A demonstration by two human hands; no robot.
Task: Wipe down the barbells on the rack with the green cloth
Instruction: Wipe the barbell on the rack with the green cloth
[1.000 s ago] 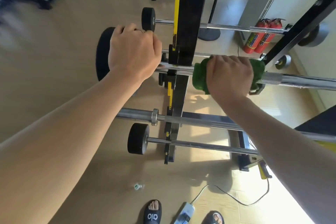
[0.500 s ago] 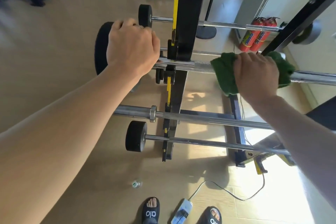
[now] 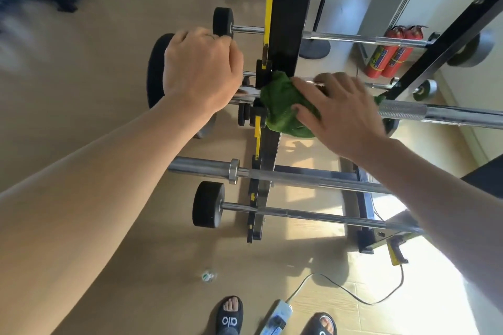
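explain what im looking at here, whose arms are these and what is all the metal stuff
This is one view from a camera worn on a person's head, looking down, so the arms are the wearer's own. The metal bars are barbells resting across a black and yellow rack. The left hand grips the end of one barbell, likely steadying it. The right hand presses a green cloth onto that same bar, beside the rack's upright, to wipe it. More bars sit above and below. On the floor lie a power strip and the person's sandalled feet.

Black-yellow rack (image 3: 288, 8) carries chrome barbells (image 3: 313, 179); stands on floor (image 3: 122, 22).
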